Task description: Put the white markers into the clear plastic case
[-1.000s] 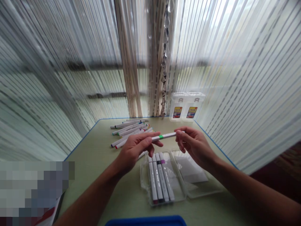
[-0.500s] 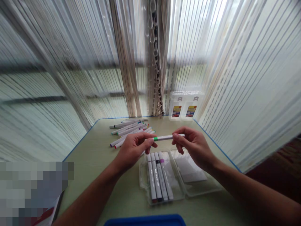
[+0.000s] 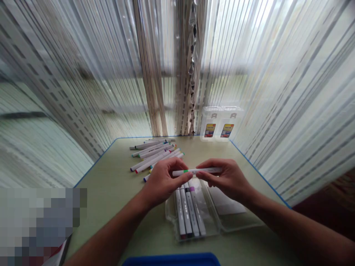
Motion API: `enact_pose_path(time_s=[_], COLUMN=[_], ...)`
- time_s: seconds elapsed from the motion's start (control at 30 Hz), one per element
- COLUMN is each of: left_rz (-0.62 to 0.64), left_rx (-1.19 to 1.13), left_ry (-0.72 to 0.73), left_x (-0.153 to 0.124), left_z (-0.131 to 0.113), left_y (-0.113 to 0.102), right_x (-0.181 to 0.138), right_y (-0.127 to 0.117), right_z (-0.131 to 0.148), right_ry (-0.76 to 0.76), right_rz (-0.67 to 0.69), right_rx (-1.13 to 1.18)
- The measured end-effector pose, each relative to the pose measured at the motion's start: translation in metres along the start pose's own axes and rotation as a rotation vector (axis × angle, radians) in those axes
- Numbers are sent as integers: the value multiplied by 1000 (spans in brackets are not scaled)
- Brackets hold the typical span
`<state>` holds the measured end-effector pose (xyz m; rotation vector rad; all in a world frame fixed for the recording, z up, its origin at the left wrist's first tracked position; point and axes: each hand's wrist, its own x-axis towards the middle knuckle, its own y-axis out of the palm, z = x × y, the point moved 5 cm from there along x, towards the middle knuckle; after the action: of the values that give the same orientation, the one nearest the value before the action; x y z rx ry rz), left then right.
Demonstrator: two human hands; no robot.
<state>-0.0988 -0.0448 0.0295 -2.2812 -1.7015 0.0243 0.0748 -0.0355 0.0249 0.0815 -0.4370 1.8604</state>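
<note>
The table (image 3: 111, 177) has a pale green top with a blue edge. Toward its far side, left of the middle, white markers (image 3: 152, 161) with coloured ends lie in a loose pile, some across others. Nearer, right of the middle, 1 clear plastic case (image 3: 209, 218) lies open, its lid folded out to the right. At the far right corner, 2 clear boxes (image 3: 210, 130) stand upright side by side.
</note>
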Motion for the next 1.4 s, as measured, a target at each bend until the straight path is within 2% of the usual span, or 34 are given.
enact_pose_path(time_s=[0.2,0.47,0.63,1.0,1.4], left_rz=[33,98,90,23,-11], left_rx=[276,274,269,333,277], left_ry=[129,111,134,217,179], left_x=[-5,-6,-3,3,6], left_z=[-11,-10,-10,-8,-3], left_y=[3,3,-2,-15,-22], right_x=[-1,-1,1,1,1], right_y=[-2,-2,0,-1,1], right_z=[-4,2,0,1,-5], right_ry=[-27,-47,26,69,34], right_rz=[-14,-32,-2,11,62], right_rx=[-60,-117,-49,-22,420])
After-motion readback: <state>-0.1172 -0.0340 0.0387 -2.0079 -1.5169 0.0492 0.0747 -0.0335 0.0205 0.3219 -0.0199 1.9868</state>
